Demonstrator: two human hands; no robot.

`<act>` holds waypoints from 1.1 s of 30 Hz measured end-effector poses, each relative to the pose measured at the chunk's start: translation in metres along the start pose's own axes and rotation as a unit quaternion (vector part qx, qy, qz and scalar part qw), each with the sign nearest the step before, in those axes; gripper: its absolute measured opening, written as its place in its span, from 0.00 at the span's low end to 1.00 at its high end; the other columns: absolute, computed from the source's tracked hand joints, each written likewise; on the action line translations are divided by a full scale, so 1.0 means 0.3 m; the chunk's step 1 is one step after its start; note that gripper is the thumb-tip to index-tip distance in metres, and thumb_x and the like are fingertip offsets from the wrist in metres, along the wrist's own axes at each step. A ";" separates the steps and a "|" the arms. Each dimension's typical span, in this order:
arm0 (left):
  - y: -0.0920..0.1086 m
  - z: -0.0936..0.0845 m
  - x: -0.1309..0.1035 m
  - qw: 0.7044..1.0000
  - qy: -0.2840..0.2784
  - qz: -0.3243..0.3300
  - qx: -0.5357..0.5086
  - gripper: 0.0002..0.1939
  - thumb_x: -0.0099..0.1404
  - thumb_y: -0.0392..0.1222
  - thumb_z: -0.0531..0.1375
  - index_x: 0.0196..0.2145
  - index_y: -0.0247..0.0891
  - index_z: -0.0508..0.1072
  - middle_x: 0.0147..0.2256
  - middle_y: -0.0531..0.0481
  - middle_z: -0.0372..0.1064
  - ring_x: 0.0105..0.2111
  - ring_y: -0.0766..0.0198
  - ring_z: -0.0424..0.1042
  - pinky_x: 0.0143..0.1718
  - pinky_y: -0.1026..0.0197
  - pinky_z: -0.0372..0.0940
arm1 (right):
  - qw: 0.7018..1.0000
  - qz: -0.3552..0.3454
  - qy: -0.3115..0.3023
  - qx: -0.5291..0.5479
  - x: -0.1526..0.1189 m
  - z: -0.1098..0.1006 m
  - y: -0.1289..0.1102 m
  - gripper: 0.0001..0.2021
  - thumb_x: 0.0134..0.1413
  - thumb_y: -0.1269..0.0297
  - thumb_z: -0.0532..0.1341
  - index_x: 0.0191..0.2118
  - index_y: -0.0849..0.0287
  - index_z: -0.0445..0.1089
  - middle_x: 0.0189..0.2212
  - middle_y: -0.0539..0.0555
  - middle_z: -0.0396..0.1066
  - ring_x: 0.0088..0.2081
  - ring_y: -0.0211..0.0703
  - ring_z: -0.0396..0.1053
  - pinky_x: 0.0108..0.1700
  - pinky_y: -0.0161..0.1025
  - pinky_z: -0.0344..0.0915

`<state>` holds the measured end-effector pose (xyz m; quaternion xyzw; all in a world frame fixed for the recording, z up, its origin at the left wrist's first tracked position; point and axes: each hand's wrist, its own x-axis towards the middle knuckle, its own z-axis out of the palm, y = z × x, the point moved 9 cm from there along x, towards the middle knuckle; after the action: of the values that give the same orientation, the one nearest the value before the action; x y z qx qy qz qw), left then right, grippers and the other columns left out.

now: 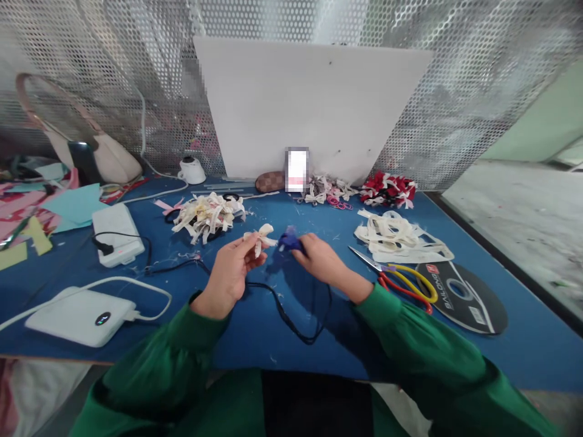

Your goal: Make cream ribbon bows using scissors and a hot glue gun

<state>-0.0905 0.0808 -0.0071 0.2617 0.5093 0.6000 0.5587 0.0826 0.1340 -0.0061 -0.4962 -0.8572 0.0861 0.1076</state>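
My left hand (pixel 229 273) pinches a small cream ribbon bow (pixel 262 238) between thumb and fingers. Just to the right, my right hand (pixel 320 258) grips a blue tool (pixel 290 240), whose exact shape is blurred; its tip points toward the bow, with a small gap between them. A black cable (pixel 285 312) runs on the blue table below both hands. Behind my left hand lies a pile of cream ribbon bows (pixel 209 215). Loose cream ribbon (pixel 394 237) is heaped to the right.
Scissors (pixel 405 279) with yellow and red handles rest partly on a black reel (pixel 464 297) at right. A white power bank (pixel 82 315) and a white power strip (pixel 117 233) are at left. A lit phone (pixel 297 171) stands against the white board (pixel 314 103).
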 end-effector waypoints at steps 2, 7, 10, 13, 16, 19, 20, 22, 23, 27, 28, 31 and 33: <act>-0.015 0.002 -0.010 1.000 -0.005 -0.022 0.005 0.18 0.49 0.50 0.73 0.29 0.33 0.78 0.27 0.50 0.74 0.25 0.67 0.72 0.31 0.64 0.69 | 0.972 0.086 0.061 0.210 -0.040 -0.064 0.109 0.09 0.62 0.61 0.56 0.38 0.61 0.69 0.33 0.56 0.73 0.34 0.44 0.71 0.38 0.40 0.66; -0.054 0.035 -0.032 0.996 -0.049 -0.066 0.044 0.17 0.57 0.52 0.68 0.34 0.34 0.80 0.33 0.46 0.77 0.32 0.62 0.77 0.33 0.64 0.68 | 0.745 0.137 0.176 0.629 -0.181 -0.103 0.176 0.11 0.53 0.60 0.63 0.41 0.58 0.70 0.36 0.52 0.72 0.31 0.39 0.71 0.34 0.38 0.68; -0.076 0.046 -0.042 0.994 -0.055 -0.077 0.052 0.16 0.59 0.52 0.67 0.32 0.35 0.80 0.29 0.48 0.76 0.30 0.63 0.76 0.33 0.64 0.68 | 0.757 0.131 0.223 0.601 -0.257 -0.115 0.129 0.06 0.58 0.63 0.61 0.39 0.57 0.72 0.32 0.50 0.72 0.29 0.37 0.70 0.32 0.36 0.68; -0.091 0.061 -0.053 0.994 -0.056 -0.070 0.056 0.15 0.60 0.51 0.67 0.28 0.35 0.78 0.26 0.50 0.74 0.27 0.65 0.75 0.32 0.65 0.66 | 0.825 0.057 0.202 0.525 -0.290 -0.142 0.042 0.02 0.59 0.66 0.61 0.37 0.56 0.71 0.33 0.51 0.74 0.33 0.40 0.74 0.38 0.38 0.71; -0.106 0.071 -0.062 0.994 -0.051 -0.072 0.068 0.15 0.61 0.50 0.67 0.26 0.34 0.78 0.25 0.49 0.74 0.25 0.67 0.74 0.30 0.67 0.64 | 0.887 -0.045 0.145 0.436 -0.302 -0.166 -0.044 0.07 0.57 0.69 0.60 0.41 0.53 0.71 0.36 0.52 0.76 0.37 0.42 0.76 0.40 0.38 0.73; -0.116 0.074 -0.064 0.994 -0.049 -0.077 0.065 0.15 0.62 0.49 0.67 0.25 0.34 0.77 0.24 0.52 0.72 0.25 0.68 0.73 0.30 0.67 0.63 | 0.905 -0.081 0.116 0.402 -0.307 -0.163 -0.071 0.06 0.56 0.70 0.61 0.40 0.54 0.71 0.33 0.51 0.76 0.34 0.42 0.77 0.35 0.36 0.72; -0.122 0.074 -0.064 0.993 -0.051 -0.082 0.064 0.14 0.62 0.49 0.66 0.26 0.35 0.77 0.24 0.52 0.72 0.25 0.68 0.73 0.31 0.67 0.64 | 0.906 -0.080 0.113 0.400 -0.307 -0.157 -0.071 0.05 0.56 0.70 0.61 0.38 0.54 0.70 0.32 0.51 0.76 0.32 0.41 0.76 0.33 0.35 0.72; -0.133 0.079 -0.065 0.991 -0.064 -0.096 0.062 0.14 0.64 0.50 0.65 0.28 0.36 0.78 0.27 0.50 0.74 0.27 0.67 0.74 0.33 0.66 0.65 | 0.908 -0.068 0.109 0.398 -0.303 -0.142 -0.068 0.05 0.55 0.71 0.61 0.37 0.54 0.69 0.31 0.50 0.75 0.30 0.40 0.76 0.30 0.34 0.70; -0.138 0.083 -0.065 0.990 -0.071 -0.103 0.060 0.14 0.65 0.50 0.64 0.29 0.36 0.79 0.28 0.50 0.75 0.28 0.66 0.74 0.34 0.65 0.66 | 0.910 -0.060 0.107 0.395 -0.302 -0.134 -0.066 0.05 0.55 0.72 0.61 0.37 0.54 0.69 0.30 0.50 0.75 0.30 0.40 0.76 0.29 0.34 0.70; -0.146 0.089 -0.066 0.989 -0.077 -0.117 0.052 0.14 0.65 0.49 0.63 0.32 0.36 0.81 0.29 0.48 0.76 0.28 0.66 0.72 0.34 0.65 0.66 | 0.918 -0.037 0.076 0.386 -0.296 -0.103 -0.063 0.04 0.56 0.70 0.62 0.38 0.55 0.69 0.29 0.49 0.74 0.28 0.40 0.74 0.29 0.35 0.69; -0.146 0.089 -0.066 0.989 -0.074 -0.118 0.051 0.13 0.65 0.49 0.63 0.32 0.37 0.82 0.30 0.47 0.76 0.27 0.65 0.72 0.33 0.64 0.66 | 0.919 -0.032 0.072 0.385 -0.296 -0.098 -0.060 0.04 0.56 0.69 0.62 0.38 0.55 0.70 0.29 0.49 0.74 0.28 0.40 0.74 0.29 0.35 0.70; -0.141 0.094 -0.068 0.989 -0.078 -0.119 0.046 0.13 0.64 0.49 0.63 0.34 0.37 0.82 0.32 0.46 0.78 0.28 0.63 0.73 0.34 0.62 0.68 | 0.921 -0.020 0.066 0.382 -0.296 -0.092 -0.050 0.04 0.57 0.68 0.63 0.38 0.54 0.70 0.30 0.50 0.75 0.29 0.41 0.75 0.29 0.36 0.70; -0.138 0.103 -0.070 0.988 -0.090 -0.119 0.042 0.13 0.65 0.48 0.63 0.34 0.37 0.83 0.32 0.45 0.78 0.29 0.62 0.74 0.36 0.62 0.68 | 0.922 -0.017 0.064 0.380 -0.294 -0.092 -0.048 0.03 0.58 0.68 0.62 0.38 0.54 0.69 0.30 0.50 0.75 0.29 0.41 0.76 0.29 0.36 0.70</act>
<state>-0.0416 0.0650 -0.0285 0.2757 0.5089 0.4814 0.6582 0.1209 0.0512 0.0153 -0.4074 -0.7597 0.3718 0.3445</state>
